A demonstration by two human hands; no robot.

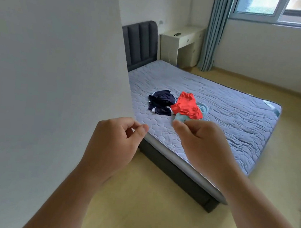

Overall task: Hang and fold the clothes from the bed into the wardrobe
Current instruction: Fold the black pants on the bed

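Pale yellow smooth flooring (155, 198) runs under a low bed (229, 122) whose grey-blue mattress cover is quilted in hexagon stitching, slightly rippled toward the right of the frame. Its base (176, 175) is dark grey, and so is the padded headboard (140, 43) with vertical channels, upper centre. A flat matte white panel (48, 64) fills the left of the frame.

Three crumpled garments lie in a heap mid-mattress, touching one another: a navy piece (161, 102) with white trim on the left, a bright red-orange piece (187, 106) in the middle, and a soft teal piece (202, 108) partly under it at the right.

Both bare arms reach in from the bottom. The left hand (112, 147) and the right hand (204, 144) are apart, each with fingers curled and nothing in them; the right one overlaps the teal piece's lower edge.

Upper centre stands a boxy white desk (180, 42), beside a pleated teal curtain (214, 31) and a framed window (289, 9).
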